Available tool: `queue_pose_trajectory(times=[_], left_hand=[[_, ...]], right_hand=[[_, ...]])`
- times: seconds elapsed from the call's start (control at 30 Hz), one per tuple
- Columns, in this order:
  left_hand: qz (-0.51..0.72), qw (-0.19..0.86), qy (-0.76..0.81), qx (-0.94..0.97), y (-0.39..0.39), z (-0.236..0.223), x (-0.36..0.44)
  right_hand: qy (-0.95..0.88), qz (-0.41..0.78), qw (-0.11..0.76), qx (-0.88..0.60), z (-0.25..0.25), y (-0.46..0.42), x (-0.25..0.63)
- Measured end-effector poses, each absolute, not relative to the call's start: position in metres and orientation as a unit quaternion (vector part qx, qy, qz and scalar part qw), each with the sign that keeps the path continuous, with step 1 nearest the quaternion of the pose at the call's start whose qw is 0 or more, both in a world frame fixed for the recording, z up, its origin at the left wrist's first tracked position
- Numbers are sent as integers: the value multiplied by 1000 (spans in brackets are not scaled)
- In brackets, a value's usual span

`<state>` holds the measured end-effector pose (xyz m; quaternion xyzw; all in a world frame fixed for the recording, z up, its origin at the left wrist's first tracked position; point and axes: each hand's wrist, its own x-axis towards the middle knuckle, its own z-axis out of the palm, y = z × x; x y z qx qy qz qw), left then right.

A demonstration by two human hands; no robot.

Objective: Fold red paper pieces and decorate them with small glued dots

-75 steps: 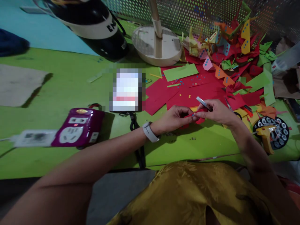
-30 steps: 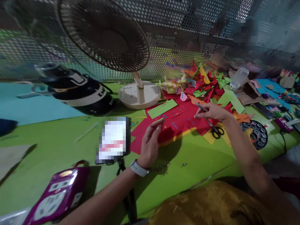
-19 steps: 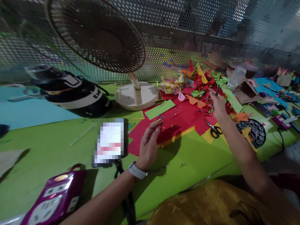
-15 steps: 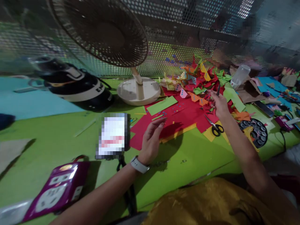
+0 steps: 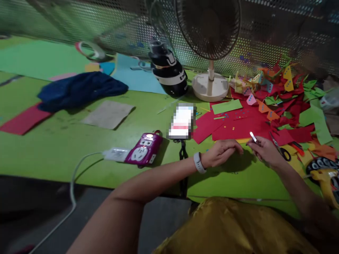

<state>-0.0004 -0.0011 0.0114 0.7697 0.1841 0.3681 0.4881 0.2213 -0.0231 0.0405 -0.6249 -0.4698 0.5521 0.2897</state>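
Observation:
My left hand (image 5: 224,153), with a pale watch band on the wrist, hovers over the green table near the red paper's front edge. Its fingers are loosely stretched and I see nothing in them. Opposite it, a little to the right, my right hand (image 5: 265,151) is closed round slim silver tweezers (image 5: 253,137), whose end sticks up past the fingers. Red paper sheets (image 5: 238,123) lie just beyond both hands, sprinkled with tiny blue and yellow bits. Scissors with black handles (image 5: 285,154) rest beside the right hand, partly behind it.
A heap of folded, dotted paper shapes (image 5: 267,84) fills the back right. A yellow glue gun (image 5: 324,178) lies far right. A phone (image 5: 182,121), purple power socket (image 5: 144,150), black bottle (image 5: 172,79), fan base (image 5: 210,90) and dark blue cloth (image 5: 82,90) stand leftward.
A small red paper piece was between both hands; the right hand went to the heap with the tweezers and came back. No red piece is in the hands now. My view swung left.

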Motion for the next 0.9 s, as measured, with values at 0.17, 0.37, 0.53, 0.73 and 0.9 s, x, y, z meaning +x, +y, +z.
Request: queue_pose_trajectory(times=[0.17, 0.37, 0.53, 0.73, 0.9], left_hand=[[311, 511, 243, 764, -11, 10, 3], [343, 524, 285, 725, -22, 10, 11], [243, 537, 223, 776, -20, 16, 7], [231, 405, 168, 868, -19, 11, 5], [252, 404, 138, 869, -17, 12, 5]], right_hand=[[-487, 604, 255, -577, 38, -41, 205], [-471, 601, 337, -551, 43, -59, 197], [-468, 684, 295, -476, 43, -72, 202], [-537, 697, 239, -411, 34, -77, 205], [-504, 709, 254, -423, 40, -73, 201]])
